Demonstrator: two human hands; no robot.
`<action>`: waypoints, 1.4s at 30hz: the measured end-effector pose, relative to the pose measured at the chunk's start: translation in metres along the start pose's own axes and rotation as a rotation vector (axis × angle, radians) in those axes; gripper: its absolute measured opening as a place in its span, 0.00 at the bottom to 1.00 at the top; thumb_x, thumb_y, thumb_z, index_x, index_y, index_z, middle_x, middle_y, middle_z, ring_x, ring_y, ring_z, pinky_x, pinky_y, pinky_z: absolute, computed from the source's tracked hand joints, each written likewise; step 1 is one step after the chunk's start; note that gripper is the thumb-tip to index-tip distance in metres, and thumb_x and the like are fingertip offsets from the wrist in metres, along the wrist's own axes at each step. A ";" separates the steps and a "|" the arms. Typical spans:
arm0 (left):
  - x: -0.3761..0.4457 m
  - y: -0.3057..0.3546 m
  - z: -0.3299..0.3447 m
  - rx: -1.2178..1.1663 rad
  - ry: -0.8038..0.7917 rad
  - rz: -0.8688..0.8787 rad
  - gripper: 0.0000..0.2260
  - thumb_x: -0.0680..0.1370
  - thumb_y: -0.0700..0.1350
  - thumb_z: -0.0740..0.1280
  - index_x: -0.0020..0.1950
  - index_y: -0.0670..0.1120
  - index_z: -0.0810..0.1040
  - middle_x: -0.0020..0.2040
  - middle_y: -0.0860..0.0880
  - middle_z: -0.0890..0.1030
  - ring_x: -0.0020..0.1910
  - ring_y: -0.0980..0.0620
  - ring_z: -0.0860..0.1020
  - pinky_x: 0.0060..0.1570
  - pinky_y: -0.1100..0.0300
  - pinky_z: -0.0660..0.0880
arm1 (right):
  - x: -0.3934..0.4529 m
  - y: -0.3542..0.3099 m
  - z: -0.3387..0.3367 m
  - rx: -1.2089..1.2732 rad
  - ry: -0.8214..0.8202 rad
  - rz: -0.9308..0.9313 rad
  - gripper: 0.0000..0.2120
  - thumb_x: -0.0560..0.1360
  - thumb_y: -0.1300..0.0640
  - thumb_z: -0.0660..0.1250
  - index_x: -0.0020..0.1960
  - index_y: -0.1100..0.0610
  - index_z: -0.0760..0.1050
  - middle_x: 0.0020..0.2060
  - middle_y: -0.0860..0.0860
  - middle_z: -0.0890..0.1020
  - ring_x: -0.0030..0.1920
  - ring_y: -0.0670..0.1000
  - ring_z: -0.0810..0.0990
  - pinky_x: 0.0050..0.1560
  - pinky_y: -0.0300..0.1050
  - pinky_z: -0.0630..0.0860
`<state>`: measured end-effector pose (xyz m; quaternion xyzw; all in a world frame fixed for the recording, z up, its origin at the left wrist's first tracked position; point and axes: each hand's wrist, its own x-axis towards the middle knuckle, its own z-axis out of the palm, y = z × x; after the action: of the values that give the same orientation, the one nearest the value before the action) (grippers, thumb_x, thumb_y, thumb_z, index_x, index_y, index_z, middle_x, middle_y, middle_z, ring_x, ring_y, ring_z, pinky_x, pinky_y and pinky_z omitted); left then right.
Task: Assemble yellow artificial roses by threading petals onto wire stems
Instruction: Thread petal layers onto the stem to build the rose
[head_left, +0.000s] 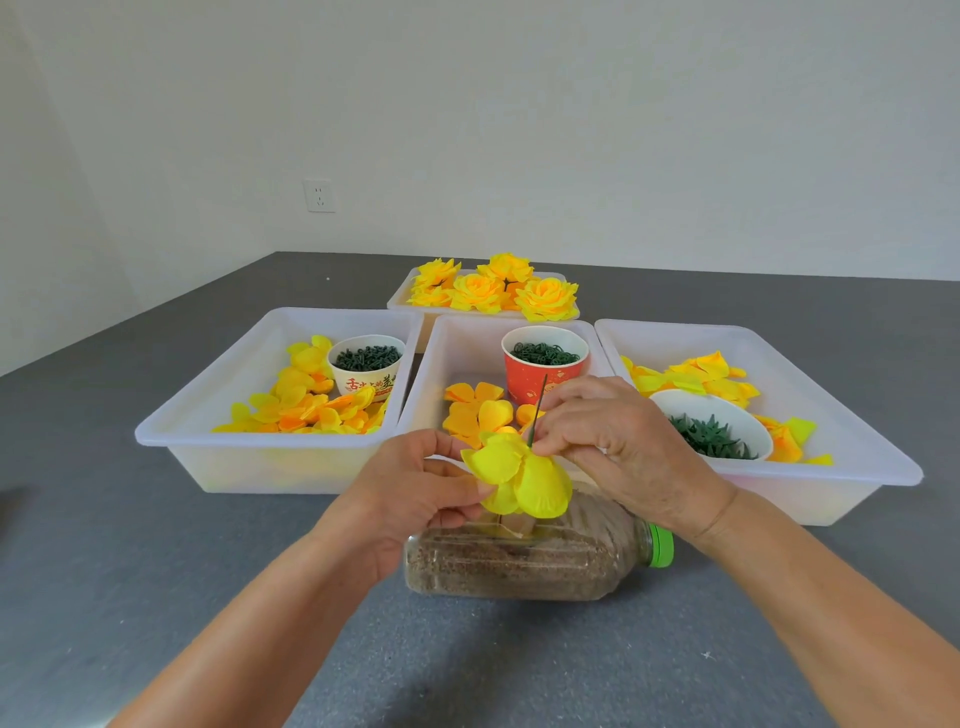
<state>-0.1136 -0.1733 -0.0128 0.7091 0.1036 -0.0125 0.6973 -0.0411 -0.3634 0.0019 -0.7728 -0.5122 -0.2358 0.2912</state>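
While a seed-filled bottle (524, 558) is lying near the worktop's (156, 597) front edge, the left hand (410, 499) is pinching a yellow petal cluster (519, 480) above it, the right hand (618, 441) pinching the green wire stem (537, 410); behind, white trays (249, 452) are holding petals and finished roses (498, 288).

Bright, even daylight-like lighting; I get a clear view with mild wide-angle warp.

I see soft, diffuse light with no hard glare; the wall (519, 104) reads pale and flat. A faint soft shadow falls on the grey table (130, 545) beneath the forearms and under the bottle (519, 561). Yellow petals (519, 475) look saturated, nearly blown out. The table's far edge bows and the trays (171, 436) splay outward toward the frame edges. Forearms at the bottom look slightly soft.
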 end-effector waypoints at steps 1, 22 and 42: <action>0.001 0.000 0.000 -0.001 0.002 0.002 0.14 0.68 0.32 0.73 0.51 0.38 0.76 0.31 0.45 0.80 0.27 0.53 0.79 0.30 0.64 0.77 | 0.001 0.000 -0.001 -0.001 -0.015 0.004 0.04 0.67 0.67 0.70 0.38 0.61 0.83 0.38 0.51 0.85 0.49 0.54 0.80 0.52 0.52 0.71; 0.003 -0.003 -0.003 -0.007 -0.014 0.017 0.12 0.67 0.31 0.73 0.46 0.42 0.76 0.32 0.45 0.81 0.28 0.52 0.80 0.32 0.61 0.78 | 0.011 -0.017 0.000 0.359 -0.069 0.532 0.09 0.67 0.60 0.76 0.34 0.48 0.79 0.39 0.48 0.84 0.45 0.45 0.80 0.52 0.46 0.75; -0.003 0.028 0.013 0.408 0.221 0.562 0.07 0.71 0.46 0.72 0.37 0.58 0.80 0.38 0.57 0.82 0.39 0.60 0.78 0.39 0.67 0.74 | 0.013 -0.016 0.004 0.370 -0.093 0.633 0.09 0.66 0.61 0.76 0.33 0.49 0.80 0.38 0.48 0.84 0.45 0.47 0.81 0.52 0.44 0.75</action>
<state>-0.1099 -0.1867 0.0150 0.8314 -0.0253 0.2360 0.5024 -0.0514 -0.3476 0.0112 -0.8372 -0.2944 -0.0020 0.4609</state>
